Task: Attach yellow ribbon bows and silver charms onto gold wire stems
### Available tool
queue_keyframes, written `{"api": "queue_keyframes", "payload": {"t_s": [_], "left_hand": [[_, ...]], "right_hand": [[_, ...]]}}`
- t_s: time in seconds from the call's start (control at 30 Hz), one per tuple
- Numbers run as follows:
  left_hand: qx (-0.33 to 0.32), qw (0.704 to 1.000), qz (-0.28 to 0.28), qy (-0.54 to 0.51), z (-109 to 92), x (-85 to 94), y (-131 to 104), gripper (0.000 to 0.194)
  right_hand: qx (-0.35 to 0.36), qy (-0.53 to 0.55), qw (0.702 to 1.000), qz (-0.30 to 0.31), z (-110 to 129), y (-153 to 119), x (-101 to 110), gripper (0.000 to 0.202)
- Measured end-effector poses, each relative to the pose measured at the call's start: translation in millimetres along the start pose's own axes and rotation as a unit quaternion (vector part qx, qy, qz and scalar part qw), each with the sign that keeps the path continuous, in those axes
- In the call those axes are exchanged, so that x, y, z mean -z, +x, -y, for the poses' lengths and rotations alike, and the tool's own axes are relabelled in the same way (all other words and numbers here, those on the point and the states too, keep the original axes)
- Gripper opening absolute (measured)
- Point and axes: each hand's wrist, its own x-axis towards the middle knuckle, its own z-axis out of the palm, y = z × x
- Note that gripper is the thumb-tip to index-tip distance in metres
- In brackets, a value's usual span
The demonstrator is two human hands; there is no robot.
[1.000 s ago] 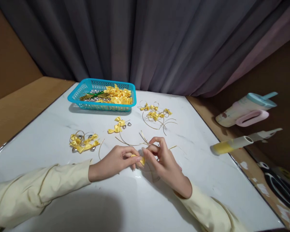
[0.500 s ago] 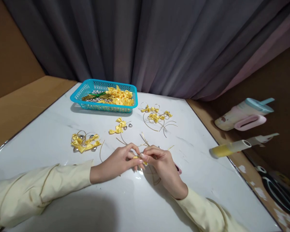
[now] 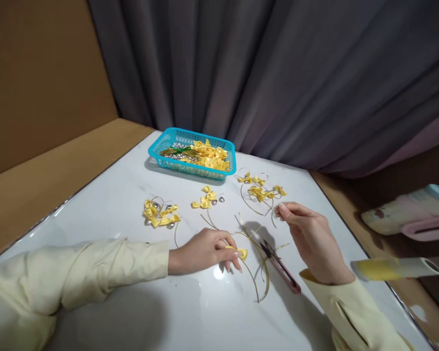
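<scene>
My left hand (image 3: pixel 208 251) pinches a yellow bow (image 3: pixel 243 253) over the white table, with gold wire trailing below it. Up and to the right, my right hand (image 3: pixel 309 234) has thumb and forefinger pressed together beside the thin wires; what lies between the fingertips is too small to name. Pink-handled snips (image 3: pixel 281 267) lie between my hands, among loose wires. Yellow bows with wire loops (image 3: pixel 259 192) lie just past my right fingertips. Another cluster of bows and silver hearts (image 3: pixel 161 213) is left of a small group of bows (image 3: pixel 205 200).
A blue basket (image 3: pixel 193 171) holding yellow bows, silver pieces and tied gold wires stands at the back of the white table (image 3: pixel 113 214). At the right are a pale tumbler (image 3: pixel 395 214) and a tube with yellow contents (image 3: pixel 384 269). A grey curtain (image 3: pixel 212 63) hangs behind.
My hands have come apart. The right has moved up and right toward the wires; the left keeps the yellow bow. The snips now show fully, and the view has shifted left.
</scene>
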Motion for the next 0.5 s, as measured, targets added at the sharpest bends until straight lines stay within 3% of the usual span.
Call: {"api": "queue_keyframes", "payload": {"t_s": [0.17,0.3,0.5], "left_hand": [[-0.006,0.999,-0.002,-0.036,2.3,1.9,-0.6,0.032],[-0.012,0.999,0.001,-0.045,1.0,4.5,2.2,0.029],[-0.012,0.998,-0.03,-0.045,-2.1,11.6,8.0,0.022]], "right_hand": [[-0.113,0.058,0.981,0.145,-0.8,5.7,-6.7,0.021],[-0.066,-0.062,0.966,0.244,3.2,16.1,-17.6,0.025],[0.013,-0.244,0.928,0.283,5.1,32.9,-50.4,0.014]]}}
